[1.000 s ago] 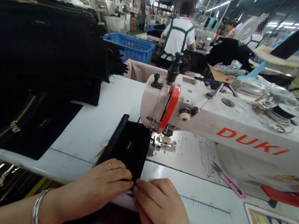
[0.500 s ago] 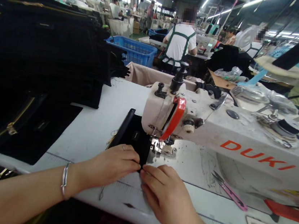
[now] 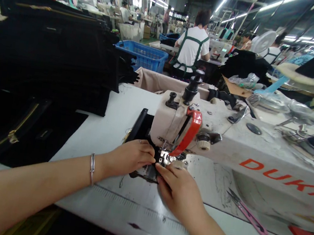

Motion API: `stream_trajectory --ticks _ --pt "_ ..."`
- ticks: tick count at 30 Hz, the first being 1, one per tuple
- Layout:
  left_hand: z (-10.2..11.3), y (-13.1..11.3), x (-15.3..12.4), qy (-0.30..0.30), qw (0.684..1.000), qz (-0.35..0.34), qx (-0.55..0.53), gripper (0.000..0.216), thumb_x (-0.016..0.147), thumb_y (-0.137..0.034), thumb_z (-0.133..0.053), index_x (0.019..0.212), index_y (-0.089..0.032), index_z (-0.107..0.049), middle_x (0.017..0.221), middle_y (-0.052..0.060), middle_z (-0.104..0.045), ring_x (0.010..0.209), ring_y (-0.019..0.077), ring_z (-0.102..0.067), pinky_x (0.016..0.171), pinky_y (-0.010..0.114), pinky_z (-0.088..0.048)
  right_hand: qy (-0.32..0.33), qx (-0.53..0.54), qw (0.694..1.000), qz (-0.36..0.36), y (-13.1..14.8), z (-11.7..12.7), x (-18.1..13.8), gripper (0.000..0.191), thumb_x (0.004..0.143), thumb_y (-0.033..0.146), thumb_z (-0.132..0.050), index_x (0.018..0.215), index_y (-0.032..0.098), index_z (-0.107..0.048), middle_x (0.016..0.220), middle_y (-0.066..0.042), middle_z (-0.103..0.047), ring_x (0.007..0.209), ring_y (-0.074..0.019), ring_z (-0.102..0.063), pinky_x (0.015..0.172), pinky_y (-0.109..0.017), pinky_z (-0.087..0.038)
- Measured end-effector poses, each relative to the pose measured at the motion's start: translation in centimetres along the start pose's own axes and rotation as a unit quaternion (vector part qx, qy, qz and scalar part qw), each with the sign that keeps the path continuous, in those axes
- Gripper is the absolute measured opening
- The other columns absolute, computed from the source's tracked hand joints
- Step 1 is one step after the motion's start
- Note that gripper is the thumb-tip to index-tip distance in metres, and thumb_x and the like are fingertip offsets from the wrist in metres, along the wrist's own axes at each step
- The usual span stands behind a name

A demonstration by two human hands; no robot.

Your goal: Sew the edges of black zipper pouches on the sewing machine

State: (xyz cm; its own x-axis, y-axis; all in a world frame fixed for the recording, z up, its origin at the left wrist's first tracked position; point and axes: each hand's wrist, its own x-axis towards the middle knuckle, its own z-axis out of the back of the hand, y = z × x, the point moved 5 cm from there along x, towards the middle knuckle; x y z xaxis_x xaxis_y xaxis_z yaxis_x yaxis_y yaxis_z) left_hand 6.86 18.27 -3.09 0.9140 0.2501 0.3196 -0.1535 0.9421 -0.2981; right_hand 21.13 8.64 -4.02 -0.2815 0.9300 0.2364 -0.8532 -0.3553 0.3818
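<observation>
A black fabric piece with a dark zipper-like strip along its left side lies on the white machine table, partly under the sewing machine head. My left hand, a silver bangle on its wrist, pinches the near part of this fabric with fingers bent together. Opposite it, my right hand has its fingertips closed at the fabric's edge, just in front of the presser foot. The fingertips of both hands almost meet. My fingers and the machine head hide much of the fabric.
Tall stacks of black fabric pieces with gold zippers fill the left side. Pink thread snips lie right of my right hand, near the machine arm. Behind the table are a blue basket and a person seated with their back turned.
Both hands have moved forward, closer to the presser foot, and the fabric has gone farther under the machine head. The whole view has shifted slightly.
</observation>
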Motion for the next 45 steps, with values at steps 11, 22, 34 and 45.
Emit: stream_trajectory --ticks 11,22,34,45 --pt "0.9 2.4 2.0 -0.027 0.998 0.041 0.042 0.019 0.096 -0.022 -0.056 0.092 -0.019 -0.074 0.102 0.006 -0.070 0.103 0.0232 -0.063 0.096 0.036 -0.048 -0.004 -0.021 1.000 -0.019 -0.3 -0.4 0.3 0.035 0.094 0.020 -0.049 0.128 0.021 -0.060 0.109 -0.009 -0.066 0.091 -0.0252 -0.060 0.078 -0.039 -0.049" --pt "1.5 1.7 2.5 -0.010 0.998 0.036 0.050 0.021 0.098 -0.020 -0.051 0.099 -0.021 -0.071 0.107 0.004 -0.069 0.107 0.0230 -0.062 0.101 0.038 -0.047 -0.026 -0.007 1.000 -0.015 -0.1 0.0 0.4 0.032 0.094 0.019 -0.050 0.124 0.020 -0.062 0.106 -0.007 -0.067 0.088 -0.0235 -0.059 0.077 -0.037 -0.048" --pt "1.0 -2.4 -0.1 0.083 0.988 0.106 0.075 0.026 0.098 -0.017 -0.049 0.121 -0.013 -0.061 0.118 0.011 -0.058 0.113 0.0245 -0.053 0.102 0.042 -0.046 -0.046 0.017 0.999 -0.009 -0.2 0.4 0.2 0.024 0.093 0.016 -0.052 0.113 0.020 -0.066 0.096 -0.007 -0.065 0.086 -0.0227 -0.059 0.075 -0.035 -0.047" --pt "1.0 -5.7 -1.9 0.051 0.985 0.164 0.022 0.033 0.097 -0.024 -0.051 0.128 -0.014 -0.057 0.125 0.012 -0.054 0.116 0.0262 -0.050 0.102 0.045 -0.047 -0.039 0.046 0.998 0.032 0.1 0.9 -0.2 0.025 0.090 0.013 -0.051 0.106 0.021 -0.069 0.084 -0.005 -0.060 0.080 -0.0195 -0.056 0.071 -0.032 -0.043"
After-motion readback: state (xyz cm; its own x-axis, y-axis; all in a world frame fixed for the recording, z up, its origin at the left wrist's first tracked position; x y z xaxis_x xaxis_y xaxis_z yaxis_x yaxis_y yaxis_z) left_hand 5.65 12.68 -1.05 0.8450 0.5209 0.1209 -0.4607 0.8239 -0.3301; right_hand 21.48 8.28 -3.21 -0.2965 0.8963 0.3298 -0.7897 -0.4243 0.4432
